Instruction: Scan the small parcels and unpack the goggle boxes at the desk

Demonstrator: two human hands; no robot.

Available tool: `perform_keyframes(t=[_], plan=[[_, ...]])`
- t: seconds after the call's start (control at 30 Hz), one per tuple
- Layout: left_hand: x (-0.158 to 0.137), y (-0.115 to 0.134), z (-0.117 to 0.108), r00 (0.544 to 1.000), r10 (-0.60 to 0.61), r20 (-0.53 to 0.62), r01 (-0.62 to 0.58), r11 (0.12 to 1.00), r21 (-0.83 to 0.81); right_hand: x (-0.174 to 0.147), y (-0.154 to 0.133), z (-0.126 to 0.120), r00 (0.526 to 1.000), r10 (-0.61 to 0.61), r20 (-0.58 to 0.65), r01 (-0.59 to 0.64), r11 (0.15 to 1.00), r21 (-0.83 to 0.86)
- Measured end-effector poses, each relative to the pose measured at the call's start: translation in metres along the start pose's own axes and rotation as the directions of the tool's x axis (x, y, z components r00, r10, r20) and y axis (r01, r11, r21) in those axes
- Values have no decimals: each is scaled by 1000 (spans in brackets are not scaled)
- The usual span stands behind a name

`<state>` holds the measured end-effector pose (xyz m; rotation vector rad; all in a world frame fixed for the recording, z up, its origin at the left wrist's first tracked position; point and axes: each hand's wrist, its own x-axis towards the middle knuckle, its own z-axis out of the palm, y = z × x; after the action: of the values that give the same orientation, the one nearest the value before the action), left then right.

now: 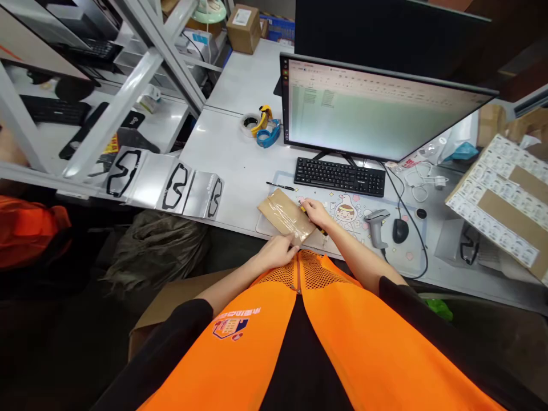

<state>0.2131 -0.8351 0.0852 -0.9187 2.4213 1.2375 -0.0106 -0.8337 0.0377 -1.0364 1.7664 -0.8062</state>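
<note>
A flat brown cardboard package [280, 210], covered in shiny clear tape, lies at an angle near the front edge of the desk. My left hand [278, 250] grips its near edge, the fingers partly hidden. In my right hand [315, 212] is a yellow-and-black utility knife [322, 230], closed in the fist over the package's right side. The blade cannot be made out. Just beyond the package, a black pen [279, 186] rests on the desk mat [402, 237].
A keyboard [340, 176] and monitor [342, 114] stand behind. To the right are a barcode scanner [376, 226], a mouse [400, 230] and a leaning label-covered box [505, 200]. Tape dispensers [266, 128] sit back left; several clear sleeves with black frames [174, 185] line the left edge.
</note>
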Motion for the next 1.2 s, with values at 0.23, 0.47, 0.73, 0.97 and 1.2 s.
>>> perform_keyframes(t=[0.23,0.47,0.73,0.97,1.2], plan=[[33,-9,-17,960,252,-120,-279,863,-421,10,-24,-36,986,-93,-138,97,995,23],[78,-79,-49,913,-26,-406,-91,960,-264,-58,65,-63,936,266,-229,-251,964,91],[93,-78,-21,836,-307,-455,55,872,-487,-95,81,-10,929,267,-255,-223,956,190],[91,-78,-23,823,-314,-473,23,851,-525,-148,80,8,942,228,-248,-228,973,29],[93,-89,-22,860,-238,-452,-46,845,-532,-153,80,-36,957,222,-186,-248,960,-132]])
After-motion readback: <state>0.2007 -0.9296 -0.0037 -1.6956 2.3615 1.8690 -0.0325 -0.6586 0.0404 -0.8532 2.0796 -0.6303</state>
